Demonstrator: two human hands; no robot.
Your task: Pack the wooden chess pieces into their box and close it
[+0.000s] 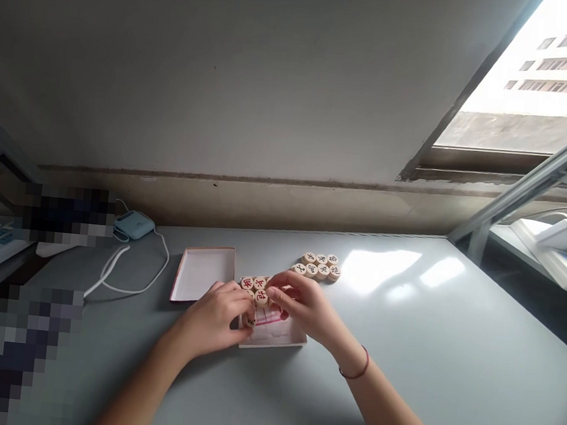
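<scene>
Wooden Chinese chess pieces (259, 296) with red characters stand in rows inside the far part of a shallow open box (279, 336). My left hand (220, 317) reaches over the box's left side, its thumb and fingers closed around a chess piece (250, 320). Over the right part of the same box, my right hand (302, 301) has its fingers bent together; whatever they grip is hidden. A reddish printed paper or strip (269, 316) shows on the box floor between the hands. Just behind my right hand, more chess pieces (321, 269) are grouped in rows on the table.
A box lid (206, 273), white inside, lies left of the box on the grey table (398, 370). Farther left are a light blue device (134, 224) and a white cable (143, 290). The wall (244, 205) borders the table's back; a metal frame (527, 182) rises at right.
</scene>
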